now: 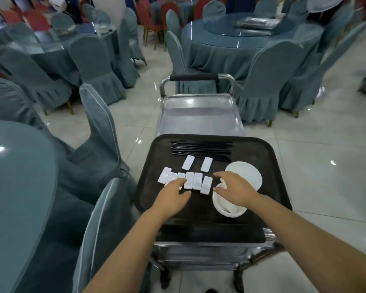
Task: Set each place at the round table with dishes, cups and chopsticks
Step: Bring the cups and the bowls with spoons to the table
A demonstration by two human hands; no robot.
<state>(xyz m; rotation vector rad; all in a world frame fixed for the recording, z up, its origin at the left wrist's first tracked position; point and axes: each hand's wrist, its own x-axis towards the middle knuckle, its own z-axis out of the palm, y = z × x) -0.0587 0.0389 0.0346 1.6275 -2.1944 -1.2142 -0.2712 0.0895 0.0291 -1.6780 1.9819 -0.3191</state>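
Now both hands are reaching over a dark tray (268, 166) lying on a steel cart (201, 112). The left hand (173, 194), fingers loosely spread, is touching the row of white chopstick rests (190, 180). The right hand (236, 190) is curling over a white bowl (226, 208) beside a plate (246, 172). Black chopsticks (201, 150) are lying along the tray's far edge.

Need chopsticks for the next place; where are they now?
The black chopsticks lie bundled across the far end of the dark tray on the cart, just beyond the white rests.

right hand (234, 192) covering bowl (228, 208) contents, left fingertips (183, 182) hiding 1 chopstick rest (173, 180)
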